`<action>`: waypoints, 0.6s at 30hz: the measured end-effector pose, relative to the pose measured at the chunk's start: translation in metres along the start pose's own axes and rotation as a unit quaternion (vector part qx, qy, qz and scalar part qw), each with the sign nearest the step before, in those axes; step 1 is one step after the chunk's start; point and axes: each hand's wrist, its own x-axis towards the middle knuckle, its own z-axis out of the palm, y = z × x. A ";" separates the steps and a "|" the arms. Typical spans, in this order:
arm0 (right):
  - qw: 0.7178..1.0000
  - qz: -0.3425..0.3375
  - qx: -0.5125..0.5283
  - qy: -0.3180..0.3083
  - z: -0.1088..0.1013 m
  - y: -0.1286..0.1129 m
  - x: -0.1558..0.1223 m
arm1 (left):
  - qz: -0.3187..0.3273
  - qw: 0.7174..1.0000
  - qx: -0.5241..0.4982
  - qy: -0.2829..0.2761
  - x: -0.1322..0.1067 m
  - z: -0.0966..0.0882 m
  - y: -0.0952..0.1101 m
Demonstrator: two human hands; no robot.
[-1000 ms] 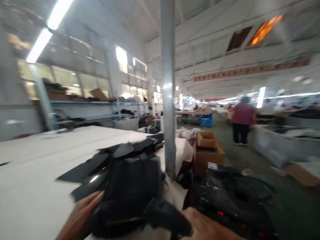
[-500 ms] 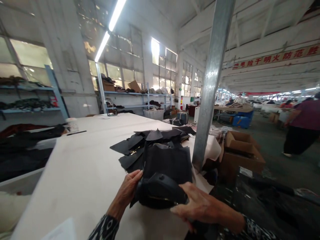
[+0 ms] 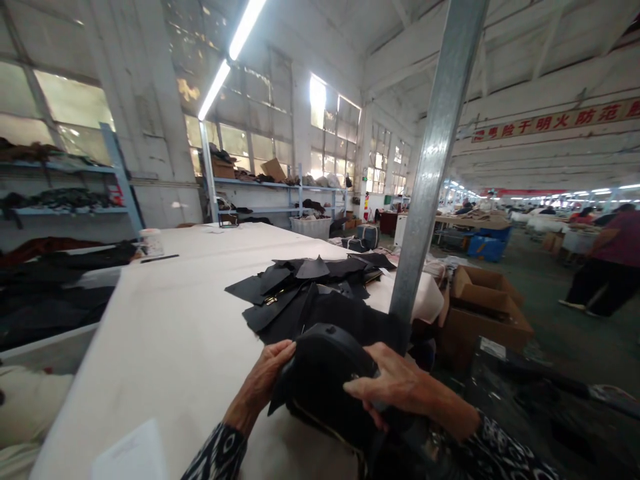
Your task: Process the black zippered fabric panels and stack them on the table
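Gripping one black rounded bag piece (image 3: 320, 373): left hand (image 3: 263, 380) at 9 o'clock, right hand (image 3: 400, 387) at 3, fingers closed; cut-piece pile (image 3: 305, 283) at 12 on desk (image 3: 175, 333).

Light: mixed. A fluorescent tube (image 3: 231, 50) overhead on the left is blown out to pure white, and the upper windows (image 3: 330, 110) behind it are clipped too. Daylight from that side falls evenly on the pale bench (image 3: 165, 333); shadows there are soft and faint. The black pieces (image 3: 305, 280) read as near-solid dark, with little surface detail. The steel post (image 3: 433, 160) carries a bright streak of glare down its length. Sharpness is good at centre. Wide-angle distortion: the post and shelf uprights lean, and the corners stretch. The far hall is hazy, its strip lights smeared. The bottom right corner is dim and murky.
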 end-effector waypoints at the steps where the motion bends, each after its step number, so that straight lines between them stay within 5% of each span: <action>1: 1.000 0.001 -0.007 0.009 -0.003 0.001 -0.003 | 0.000 1.000 0.001 0.000 0.000 -0.002 0.000; 11: 0.999 0.016 0.015 -0.037 0.017 0.019 0.000 | -0.005 1.000 0.024 -0.002 0.004 0.004 -0.007; 18: 1.000 -0.014 0.023 0.008 0.001 0.028 -0.008 | -0.041 0.993 0.092 0.057 0.007 -0.012 -0.012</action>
